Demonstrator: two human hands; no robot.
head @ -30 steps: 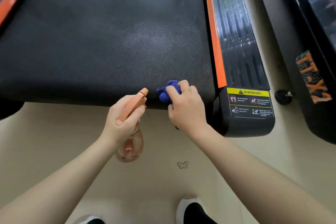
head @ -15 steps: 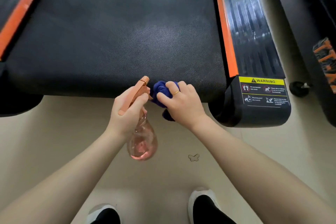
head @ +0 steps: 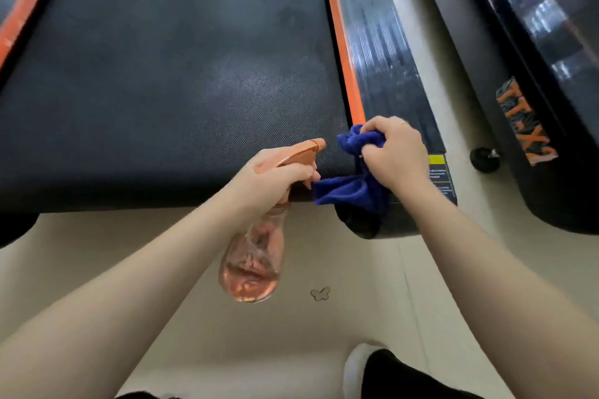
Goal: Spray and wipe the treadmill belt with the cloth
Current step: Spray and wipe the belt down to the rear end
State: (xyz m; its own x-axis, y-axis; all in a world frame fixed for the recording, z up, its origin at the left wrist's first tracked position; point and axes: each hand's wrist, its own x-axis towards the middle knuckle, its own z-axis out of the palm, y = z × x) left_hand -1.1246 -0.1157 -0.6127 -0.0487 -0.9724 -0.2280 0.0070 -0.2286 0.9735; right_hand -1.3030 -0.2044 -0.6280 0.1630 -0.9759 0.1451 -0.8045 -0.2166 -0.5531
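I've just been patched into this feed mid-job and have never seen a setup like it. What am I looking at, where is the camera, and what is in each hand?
There is no machine doing the work here: a person is cleaning with bare hands. The single camera sits on the person's head and looks forward and down, so both arms reach into the picture from below. The wide black surface is a treadmill belt, with an orange stripe along its right edge. The left hand grips a clear spray bottle with a peach-coloured spray head, its nozzle pointing toward the belt. The right hand grips a bunched blue cloth at the belt's near right corner. A second treadmill stands to the right.
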